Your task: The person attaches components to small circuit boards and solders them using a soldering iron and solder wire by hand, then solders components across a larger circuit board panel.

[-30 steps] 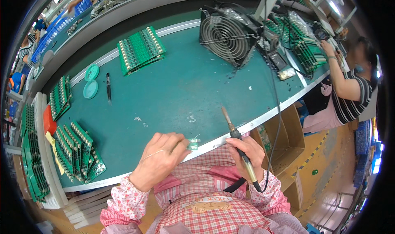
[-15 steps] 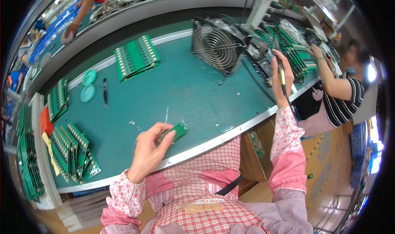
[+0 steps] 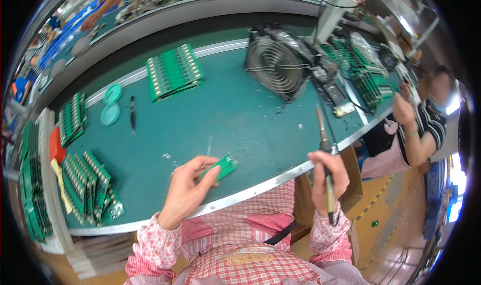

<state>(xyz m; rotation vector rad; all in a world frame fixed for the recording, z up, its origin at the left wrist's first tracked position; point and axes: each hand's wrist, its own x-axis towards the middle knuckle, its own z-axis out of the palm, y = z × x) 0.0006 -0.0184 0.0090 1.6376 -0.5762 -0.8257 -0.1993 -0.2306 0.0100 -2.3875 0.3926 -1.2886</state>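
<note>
A small green circuit board point(image 3: 224, 167) is pinched between the thumb and fingers of my left hand point(image 3: 189, 188), just above the green bench mat point(image 3: 240, 127) near its front edge. A thin strand of wire point(image 3: 209, 144) stands up beside those fingers. My right hand point(image 3: 330, 178) grips a soldering iron point(image 3: 328, 187) by its handle, and the tip points up and away from me. The iron is apart from the board, to its right. Its dark cord hangs from the handle's lower end.
A black fan point(image 3: 275, 64) stands at the back right. Stacked circuit boards lie at the back point(image 3: 175, 72) and at left point(image 3: 90, 184). Two turquoise round lids point(image 3: 110, 113) and a black pen-like tool point(image 3: 133, 115) lie between. A co-worker point(image 3: 426, 129) sits at right.
My right hand has come down and toward me with the soldering iron, away from the area beside the fan. My left hand keeps the board in nearly the same place.
</note>
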